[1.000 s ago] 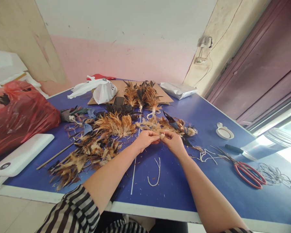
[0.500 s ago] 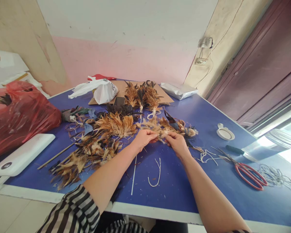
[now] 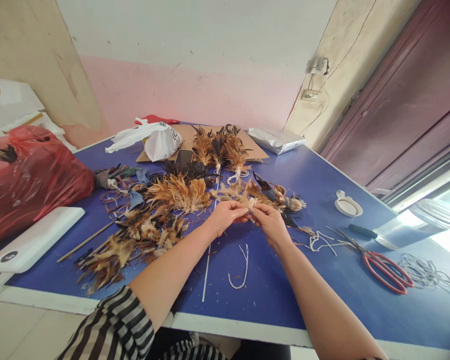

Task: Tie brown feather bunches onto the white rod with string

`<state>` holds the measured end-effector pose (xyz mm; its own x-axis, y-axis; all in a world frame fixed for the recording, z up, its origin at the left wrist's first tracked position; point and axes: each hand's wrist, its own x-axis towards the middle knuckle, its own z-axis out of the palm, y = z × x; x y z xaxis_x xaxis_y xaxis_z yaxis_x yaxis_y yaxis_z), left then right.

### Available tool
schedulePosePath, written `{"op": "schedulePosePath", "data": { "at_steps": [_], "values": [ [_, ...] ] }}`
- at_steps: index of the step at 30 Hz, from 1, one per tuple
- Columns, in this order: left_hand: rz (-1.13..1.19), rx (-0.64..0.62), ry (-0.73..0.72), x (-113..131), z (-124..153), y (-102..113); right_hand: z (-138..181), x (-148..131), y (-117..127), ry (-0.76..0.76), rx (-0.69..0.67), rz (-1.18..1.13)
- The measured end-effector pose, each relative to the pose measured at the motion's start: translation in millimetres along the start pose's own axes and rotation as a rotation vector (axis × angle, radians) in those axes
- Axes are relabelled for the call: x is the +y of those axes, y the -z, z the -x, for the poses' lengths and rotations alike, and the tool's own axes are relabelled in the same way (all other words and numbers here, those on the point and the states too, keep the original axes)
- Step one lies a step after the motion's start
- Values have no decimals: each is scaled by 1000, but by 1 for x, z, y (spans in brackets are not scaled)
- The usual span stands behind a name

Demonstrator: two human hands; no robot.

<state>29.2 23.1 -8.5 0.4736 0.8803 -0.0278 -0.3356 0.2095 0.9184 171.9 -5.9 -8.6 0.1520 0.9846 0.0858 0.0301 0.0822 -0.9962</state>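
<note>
Over the middle of the blue table, my left hand (image 3: pixel 225 217) and my right hand (image 3: pixel 271 223) meet with their fingertips nearly together. Both pinch a small fluffy feather (image 3: pixel 252 203), pale at the top; its lower part is hidden by the fingers. Just beyond them lie loose brown feathers (image 3: pixel 230 192) and a dark-tipped bunch (image 3: pixel 266 189). Left of my left hand is a fan of golden-brown feathers (image 3: pixel 182 194), with a mixed heap of feathers (image 3: pixel 135 240) nearer me. A short white string (image 3: pixel 243 270) rests on the table below my hands.
Red-handled scissors (image 3: pixel 384 267), tangled string (image 3: pixel 429 272) and a tape roll (image 3: pixel 348 205) are on the right. Tied feather bundles (image 3: pixel 219 150) lie on cardboard (image 3: pixel 257 146) at the back. A red plastic bag (image 3: pixel 41 180) and a white device (image 3: pixel 37 237) occupy the left.
My hands have drawn closer together, the right one moving slightly left. The pale fluff between the fingertips now stands more upright. The other things have stayed put.
</note>
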Motion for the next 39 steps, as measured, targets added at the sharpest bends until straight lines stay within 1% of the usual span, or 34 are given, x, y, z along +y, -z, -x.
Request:
{"op": "schedulePosePath", "data": {
  "at_steps": [3,5,8,9,11,13,16,18,20,22,24,26,28,31,34,36,37,39],
  "values": [
    [-21,-26,1,0,1,1,-1,1,-1,-51,-38,-94],
    [-37,-24,0,2,1,3,-4,1,3,-82,-25,-164],
    [-50,7,1,5,1,7,-10,0,13,-68,86,-249],
    [-54,11,4,6,0,8,-11,-1,17,-53,125,-259],
    [-63,0,11,8,0,11,-12,-4,23,-27,160,-233],
    [-80,-21,10,9,0,13,-11,-8,27,-8,133,-148],
    [-121,-52,-3,11,1,14,-8,-13,27,34,18,14],
    [-154,-72,-9,12,1,15,-6,-15,26,92,-49,117],
    [-173,-88,-13,13,2,15,-5,-17,26,223,-100,267],
    [-174,-97,-14,14,2,15,-4,-19,26,409,-145,470],
    [-172,-102,-16,13,2,16,-3,-19,26,582,-149,661],
    [-177,-112,-22,13,2,16,-1,-18,25,687,-116,802],
    [-189,-119,-23,13,3,15,0,-17,23,728,-80,903],
    [-209,-125,-7,15,4,14,1,-17,22,710,-43,981],
    [-225,-120,9,16,5,14,0,-17,25,623,15,941],
    [-234,-110,16,14,4,16,-4,-14,29,503,101,820],
    [-234,-102,18,13,3,18,-7,-13,32,413,153,724],
    [-221,-68,24,10,0,22,-14,-8,40,194,232,454]
  ]
}}
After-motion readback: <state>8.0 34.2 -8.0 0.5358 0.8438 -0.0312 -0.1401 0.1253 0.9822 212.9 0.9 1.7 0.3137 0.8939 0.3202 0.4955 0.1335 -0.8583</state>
